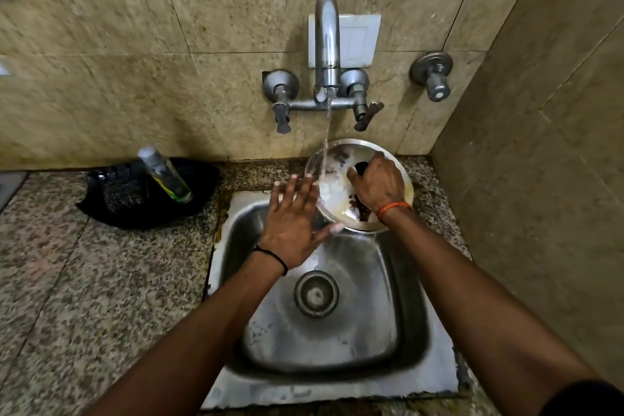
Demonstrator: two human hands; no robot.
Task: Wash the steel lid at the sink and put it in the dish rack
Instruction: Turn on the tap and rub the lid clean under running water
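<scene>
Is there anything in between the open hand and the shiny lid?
No, nothing visible is in the way. The left hand is spread open right beside the steel lid, overlapping its left rim, while the right hand holds the lid's black knob under the running water.

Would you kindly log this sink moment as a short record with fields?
lid: round steel lid with black knob, tilted over the sink's back edge, brown residue showing
water: stream from the curved chrome tap lands on the lid
right hand: right hand grips the knob
left hand: left hand open, fingers spread, at the lid's left rim
sink: square steel sink, nothing in the basin
counter: clear bottle lying in black tray, left
</scene>
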